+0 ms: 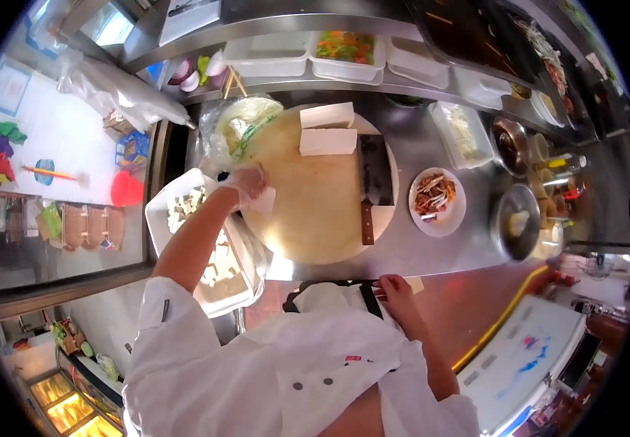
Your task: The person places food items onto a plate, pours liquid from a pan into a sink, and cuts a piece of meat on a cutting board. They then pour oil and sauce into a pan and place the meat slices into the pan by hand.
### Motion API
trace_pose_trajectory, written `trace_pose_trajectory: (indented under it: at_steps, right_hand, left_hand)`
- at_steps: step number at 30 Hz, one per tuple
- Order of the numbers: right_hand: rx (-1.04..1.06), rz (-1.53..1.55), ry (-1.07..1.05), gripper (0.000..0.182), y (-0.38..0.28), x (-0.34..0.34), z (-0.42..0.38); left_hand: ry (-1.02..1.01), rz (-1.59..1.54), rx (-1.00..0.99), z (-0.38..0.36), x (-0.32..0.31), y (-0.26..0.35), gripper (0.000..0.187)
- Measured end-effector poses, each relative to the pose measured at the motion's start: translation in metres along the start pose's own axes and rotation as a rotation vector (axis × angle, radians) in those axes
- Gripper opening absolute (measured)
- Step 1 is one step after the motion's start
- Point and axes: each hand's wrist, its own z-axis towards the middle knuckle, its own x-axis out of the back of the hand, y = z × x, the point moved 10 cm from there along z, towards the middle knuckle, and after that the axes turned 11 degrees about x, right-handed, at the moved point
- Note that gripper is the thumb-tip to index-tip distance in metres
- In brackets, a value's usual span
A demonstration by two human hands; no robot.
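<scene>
My left hand (248,186), in a clear plastic glove, is at the left edge of a round cutting board (308,218). Its fingers are curled, and a pale flat piece shows under them that I cannot make out. Below that forearm stands a white tub (238,288) of white tofu cubes (220,258). Bare and loosely bent, my right hand (395,293) hangs by the counter's front edge beside my dark apron, holding nothing visible. Two white tofu blocks (328,142) lie at the back of the board. A cleaver (375,171) rests at its right, handle towards me.
A plastic bag (217,138) touches the board's back left. To the right are a plate of cooked food (437,202), a tub of white strips (462,135) and a metal bowl (517,221). A shelf (278,87) with white containers runs along the back.
</scene>
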Motion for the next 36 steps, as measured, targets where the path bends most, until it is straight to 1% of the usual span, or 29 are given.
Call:
trace_pose_trajectory:
  at_steps: [1, 2, 4, 5, 6, 7, 8, 10, 11, 12, 14, 15, 16, 18, 20, 21, 22, 23, 24, 25, 26, 27, 28, 29, 31, 32, 34, 35, 36]
  right_hand:
    - [-0.012, -0.016, 0.008, 0.031, 0.009, 0.004, -0.007]
    - [-0.011, -0.012, 0.023, 0.031, 0.017, 0.009, -0.014]
    - [-0.045, 0.014, 0.061, 0.031, 0.026, 0.02, -0.031]
    - [-0.041, 0.015, 0.071, 0.031, 0.028, 0.026, -0.038]
    - [-0.042, 0.011, 0.104, 0.031, 0.03, 0.036, -0.044]
    - [-0.045, 0.008, 0.132, 0.031, 0.035, 0.047, -0.051]
    - [-0.04, 0.009, 0.132, 0.031, 0.042, 0.057, -0.057]
    - [-0.024, 0.0, 0.156, 0.026, 0.064, 0.088, -0.069]
    - [0.006, 0.048, 0.222, 0.023, 0.101, 0.113, -0.068]
    - [0.021, 0.064, 0.233, 0.023, 0.123, 0.133, -0.075]
    - [-0.002, 0.048, 0.379, 0.018, 0.17, 0.185, -0.1]
    - [-0.018, 0.13, 0.468, 0.016, 0.21, 0.215, -0.115]
    - [-0.034, 0.216, 0.557, 0.013, 0.262, 0.248, -0.13]
    - [-0.119, 0.457, 0.562, 0.008, 0.41, 0.307, -0.15]
    - [-0.333, 1.395, 0.76, 0.007, 0.529, 0.329, -0.19]
    - [-0.352, 0.974, 0.704, 0.011, 0.592, 0.357, -0.203]
    - [-0.384, 0.557, 0.648, 0.016, 0.635, 0.38, -0.216]
    - [-0.389, -0.024, 0.441, 0.018, 0.638, 0.4, -0.224]
    - [-0.403, -0.624, 0.279, 0.023, 0.637, 0.418, -0.235]
    - [-0.411, -0.476, 0.393, 0.024, 0.595, 0.434, -0.26]
    - [-0.408, -0.329, 0.512, 0.025, 0.513, 0.444, -0.291]
    - [-0.379, -0.243, 0.492, 0.027, 0.542, 0.461, -0.278]
    - [-0.354, -0.156, 0.47, 0.03, 0.57, 0.478, -0.267]
    - [-0.285, 0.044, 0.565, 0.029, 0.555, 0.502, -0.273]
    - [-0.211, 0.167, 0.663, 0.03, 0.496, 0.551, -0.281]
    - [-0.211, 0.093, 0.671, 0.03, 0.47, 0.576, -0.282]
    - [-0.193, 0.12, 0.682, 0.03, 0.459, 0.623, -0.276]
    - [-0.176, 0.142, 0.669, 0.029, 0.456, 0.652, -0.273]
    - [-0.18, 0.147, 0.694, 0.029, 0.455, 0.682, -0.276]
  left_hand:
    - [0.102, -0.155, 0.144, 0.016, 0.028, -0.014, 0.032]
    - [0.202, -0.315, 0.287, 0.027, 0.052, -0.028, 0.031]
    - [0.51, -0.287, 0.183, 0.028, 0.123, -0.016, 0.029]
    - [0.516, -0.289, 0.174, 0.038, 0.129, -0.013, 0.029]
    - [0.648, -0.413, 0.209, 0.04, 0.141, -0.022, 0.03]
    - [0.778, -0.537, 0.248, 0.036, 0.146, -0.031, 0.03]
    - [0.782, -0.534, 0.248, 0.039, 0.142, -0.029, 0.03]
    - [0.845, -1.048, 0.466, 0.035, 0.132, -0.065, 0.028]
    - [0.911, -1.136, 0.435, 0.019, 0.134, -0.062, 0.024]
    - [0.974, -1.225, 0.395, -0.004, 0.129, -0.052, 0.021]
    - [0.981, -1.103, 0.451, -0.054, 0.124, -0.012, 0.012]
    - [1.022, -1.344, 0.29, -0.06, 0.099, 0.013, 0.008]
    - [0.875, -1.475, 0.305, -0.089, 0.104, 0.066, 0.007]
    - [0.755, -1.327, 0.1, -0.106, 0.077, 0.161, 0.011]
    - [0.392, -1.578, 0.207, -0.121, 0.047, 0.283, 0.012]
    - [0.27, -1.399, -0.007, -0.123, 0.048, 0.354, 0.015]
    - [0.085, -1.452, -0.067, -0.129, 0.042, 0.423, 0.02]
    - [-0.09, -1.372, -0.204, -0.146, 0.067, 0.497, 0.033]
    - [-0.116, -1.35, -0.27, -0.141, 0.072, 0.551, 0.033]
    - [-0.237, -1.336, -0.343, -0.139, 0.066, 0.605, 0.041]
    - [-0.361, -1.317, -0.4, -0.139, 0.065, 0.656, 0.048]
    - [-0.509, -1.282, -0.35, -0.139, 0.067, 0.702, 0.061]
    - [-0.524, -1.264, -0.381, -0.132, 0.071, 0.741, 0.061]
    - [-0.525, -1.19, -0.439, -0.116, 0.067, 0.78, 0.062]
    - [-0.512, -1.087, -0.505, -0.068, 0.048, 0.851, 0.064]
    - [-0.516, -1.08, -0.529, -0.052, 0.058, 0.885, 0.064]
    - [-0.485, -0.829, -0.581, -0.017, 0.072, 0.961, 0.064]
    - [-0.454, -0.723, -0.549, 0.007, 0.076, 1.0, 0.066]
    - [-0.46, -0.715, -0.574, 0.029, 0.084, 1.045, 0.066]
